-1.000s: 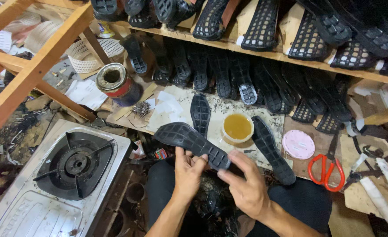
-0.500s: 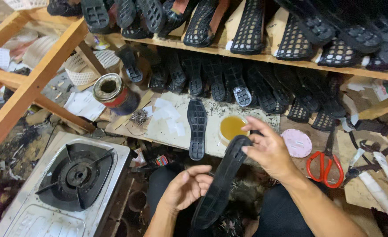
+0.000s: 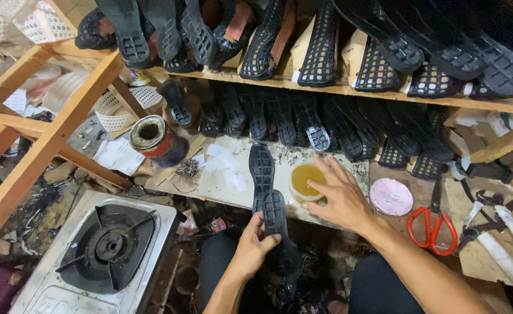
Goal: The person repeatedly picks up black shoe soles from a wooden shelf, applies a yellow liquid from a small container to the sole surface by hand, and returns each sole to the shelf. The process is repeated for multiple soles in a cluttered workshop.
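Note:
My left hand [image 3: 253, 249] grips a black rubber shoe sole [image 3: 275, 220] by its edge, holding it upright over my lap. A second black sole [image 3: 262, 168] lies flat on the white work board [image 3: 221, 185] just beyond it. My right hand [image 3: 341, 197] hovers with fingers spread over a small round tub of yellow glue [image 3: 304, 180], holding nothing.
A pink round lid [image 3: 390, 196] and red-handled scissors [image 3: 432, 225] lie right of the tub. A rusty tin can [image 3: 153, 139] stands at the board's left. A gas burner [image 3: 106, 247] sits low left. Wooden shelves [image 3: 349, 90] above carry several black soles and shoes.
My right hand let go of the sole and moved up over the glue tub. My left hand took the sole and turned it upright.

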Demonstrator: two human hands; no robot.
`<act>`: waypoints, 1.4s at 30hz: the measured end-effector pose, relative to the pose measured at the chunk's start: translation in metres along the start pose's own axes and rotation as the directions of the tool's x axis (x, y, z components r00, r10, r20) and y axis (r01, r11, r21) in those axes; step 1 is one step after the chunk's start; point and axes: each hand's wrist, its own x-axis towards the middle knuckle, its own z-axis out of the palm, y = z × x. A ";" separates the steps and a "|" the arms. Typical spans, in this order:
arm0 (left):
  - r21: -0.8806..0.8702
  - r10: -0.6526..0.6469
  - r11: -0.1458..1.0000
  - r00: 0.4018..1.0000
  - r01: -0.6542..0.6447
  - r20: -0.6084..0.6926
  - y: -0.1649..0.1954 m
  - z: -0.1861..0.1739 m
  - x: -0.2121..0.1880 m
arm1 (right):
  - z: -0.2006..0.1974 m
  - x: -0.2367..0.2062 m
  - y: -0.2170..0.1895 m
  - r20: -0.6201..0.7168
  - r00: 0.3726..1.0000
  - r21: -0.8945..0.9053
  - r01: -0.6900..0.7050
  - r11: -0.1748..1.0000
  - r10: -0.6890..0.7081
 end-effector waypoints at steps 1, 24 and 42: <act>-0.017 -0.001 1.000 1.000 0.001 0.008 0.001 -0.002 0.000 | 0.001 -0.008 0.001 -0.063 0.998 0.040 0.017 0.999 -0.015; -0.144 -0.028 0.988 0.975 0.062 0.222 0.026 0.020 -0.005 | 0.002 -0.030 -0.015 -0.168 0.961 0.003 0.225 0.974 -0.221; -0.124 -0.025 0.992 0.998 0.032 0.056 0.016 -0.001 -0.005 | 0.006 -0.006 0.003 -0.112 0.992 0.115 0.076 0.990 -0.064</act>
